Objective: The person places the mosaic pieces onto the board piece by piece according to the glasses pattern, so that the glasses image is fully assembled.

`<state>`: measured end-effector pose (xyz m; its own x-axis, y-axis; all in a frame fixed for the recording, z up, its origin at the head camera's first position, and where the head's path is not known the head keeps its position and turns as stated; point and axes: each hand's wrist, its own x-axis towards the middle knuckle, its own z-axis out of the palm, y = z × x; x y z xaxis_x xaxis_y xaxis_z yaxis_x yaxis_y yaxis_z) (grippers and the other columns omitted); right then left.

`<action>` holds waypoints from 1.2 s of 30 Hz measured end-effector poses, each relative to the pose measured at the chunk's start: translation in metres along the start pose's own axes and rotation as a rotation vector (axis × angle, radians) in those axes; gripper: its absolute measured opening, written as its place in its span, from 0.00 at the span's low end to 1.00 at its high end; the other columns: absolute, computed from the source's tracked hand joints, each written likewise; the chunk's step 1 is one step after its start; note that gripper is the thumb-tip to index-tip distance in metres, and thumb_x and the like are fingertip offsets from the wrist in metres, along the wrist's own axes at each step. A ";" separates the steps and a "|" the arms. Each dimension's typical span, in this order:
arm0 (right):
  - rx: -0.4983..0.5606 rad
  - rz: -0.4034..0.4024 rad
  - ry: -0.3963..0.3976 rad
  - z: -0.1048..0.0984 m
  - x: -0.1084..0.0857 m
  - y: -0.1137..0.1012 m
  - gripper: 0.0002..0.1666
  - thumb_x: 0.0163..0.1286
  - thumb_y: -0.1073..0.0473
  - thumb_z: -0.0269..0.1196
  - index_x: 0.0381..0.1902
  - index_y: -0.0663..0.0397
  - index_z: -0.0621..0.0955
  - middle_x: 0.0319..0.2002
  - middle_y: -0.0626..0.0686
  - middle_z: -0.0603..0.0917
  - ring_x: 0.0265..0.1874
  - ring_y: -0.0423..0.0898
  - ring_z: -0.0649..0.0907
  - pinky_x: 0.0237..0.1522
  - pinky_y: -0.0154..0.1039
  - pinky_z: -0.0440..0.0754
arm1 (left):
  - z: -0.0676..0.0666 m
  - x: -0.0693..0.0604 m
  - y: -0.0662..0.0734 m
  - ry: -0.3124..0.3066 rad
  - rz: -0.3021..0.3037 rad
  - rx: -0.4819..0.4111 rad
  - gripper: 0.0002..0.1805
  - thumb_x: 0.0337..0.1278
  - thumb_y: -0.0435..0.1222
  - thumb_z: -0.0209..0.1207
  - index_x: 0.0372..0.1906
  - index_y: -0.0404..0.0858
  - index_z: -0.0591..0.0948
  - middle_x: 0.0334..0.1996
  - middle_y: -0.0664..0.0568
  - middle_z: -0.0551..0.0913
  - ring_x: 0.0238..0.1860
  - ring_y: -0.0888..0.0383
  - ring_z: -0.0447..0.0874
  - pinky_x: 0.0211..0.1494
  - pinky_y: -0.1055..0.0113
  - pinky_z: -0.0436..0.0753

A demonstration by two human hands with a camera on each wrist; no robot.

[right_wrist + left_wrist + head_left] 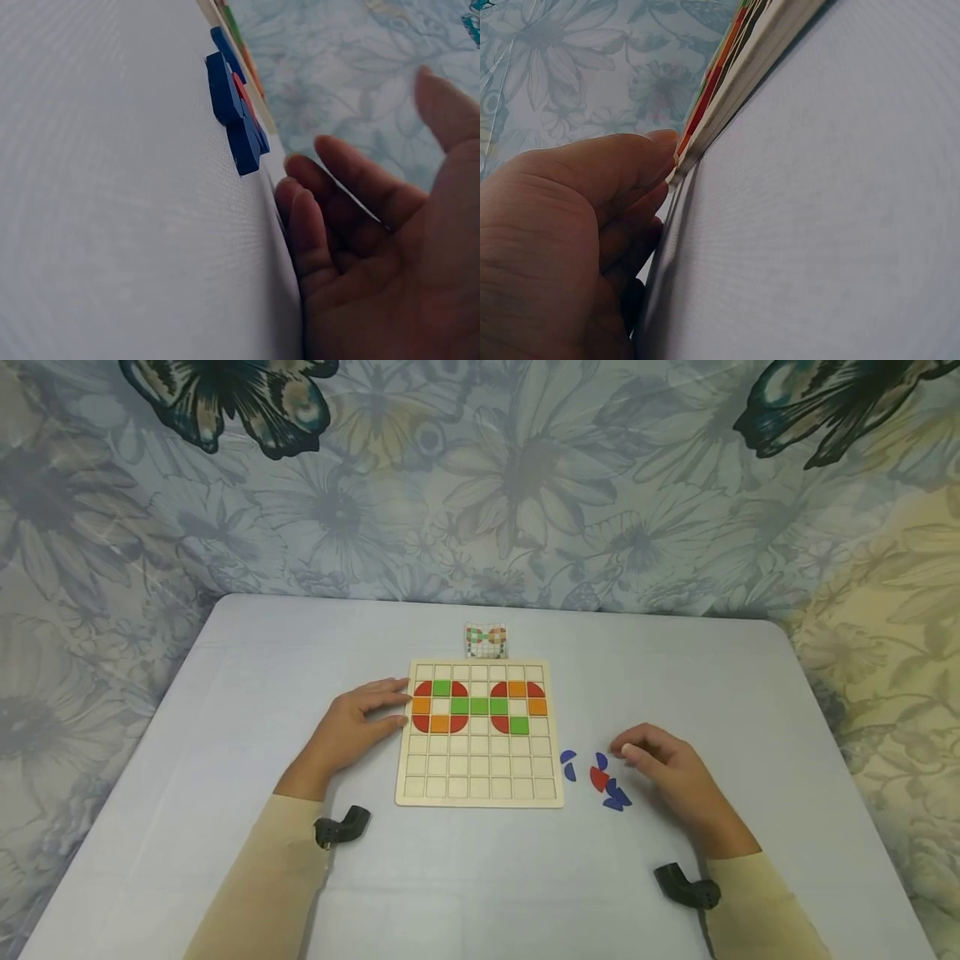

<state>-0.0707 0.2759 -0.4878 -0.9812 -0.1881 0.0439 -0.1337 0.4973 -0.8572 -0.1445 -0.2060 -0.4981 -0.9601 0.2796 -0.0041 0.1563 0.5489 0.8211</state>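
Observation:
A square wooden grid board (479, 791) lies on the table, with red, orange and green pieces forming two rounded rings joined by a green bar. Fingertips of my left hand (360, 718) touch the board's left edge; the left wrist view shows the thumb against its side. To the right of the board lie several blue pieces (568, 772) and a red quarter-round piece (598, 779). My right hand (675, 772) is just right of these loose pieces, fingers loosely bent, thumb apart, holding nothing. In the right wrist view the blue pieces (223, 88) appear beyond the fingertips.
A small pattern card (486, 641) with a similar coloured design lies behind the board's far edge. The white table (480, 877) reaches back to a wall covered in flowered cloth (525, 485). Black wrist mounts (342, 827) sit on both sleeves.

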 end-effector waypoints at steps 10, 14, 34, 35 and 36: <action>-0.185 -0.012 -0.102 0.007 0.004 -0.002 0.13 0.67 0.56 0.81 0.49 0.43 0.91 0.49 0.42 0.87 0.48 0.46 0.80 0.50 0.32 0.79 | -0.002 -0.001 0.002 0.000 -0.010 -0.001 0.21 0.69 0.38 0.74 0.65 0.44 0.90 0.74 0.62 0.78 0.80 0.54 0.66 0.83 0.45 0.61; -0.254 -0.038 -0.133 0.009 0.007 -0.002 0.16 0.67 0.55 0.81 0.51 0.43 0.91 0.50 0.42 0.86 0.50 0.46 0.79 0.51 0.35 0.80 | -0.001 -0.001 0.000 0.003 -0.006 0.002 0.21 0.69 0.38 0.74 0.64 0.44 0.90 0.74 0.63 0.78 0.80 0.54 0.66 0.82 0.44 0.62; -0.332 0.007 -0.098 0.012 0.006 -0.010 0.13 0.64 0.58 0.83 0.41 0.43 0.88 0.43 0.43 0.83 0.45 0.46 0.79 0.48 0.37 0.82 | -0.001 -0.001 0.004 -0.003 -0.015 0.014 0.21 0.69 0.37 0.74 0.65 0.43 0.90 0.75 0.61 0.77 0.80 0.54 0.66 0.83 0.45 0.62; -0.337 0.006 -0.101 0.012 0.006 -0.010 0.14 0.64 0.58 0.83 0.43 0.44 0.88 0.44 0.44 0.83 0.45 0.46 0.79 0.48 0.38 0.82 | -0.001 -0.001 0.005 -0.003 -0.014 0.016 0.21 0.69 0.37 0.74 0.65 0.43 0.90 0.75 0.61 0.77 0.80 0.54 0.66 0.82 0.45 0.62; -0.340 0.008 -0.103 0.011 0.006 -0.010 0.14 0.64 0.58 0.83 0.44 0.44 0.89 0.45 0.44 0.83 0.46 0.46 0.79 0.49 0.38 0.83 | -0.001 -0.001 0.005 -0.003 -0.015 0.016 0.21 0.69 0.37 0.74 0.65 0.43 0.90 0.75 0.61 0.77 0.80 0.54 0.66 0.83 0.45 0.62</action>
<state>-0.0739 0.2605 -0.4843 -0.9654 -0.2591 -0.0291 -0.1819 0.7493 -0.6368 -0.1432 -0.2040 -0.4932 -0.9615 0.2741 -0.0181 0.1458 0.5652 0.8119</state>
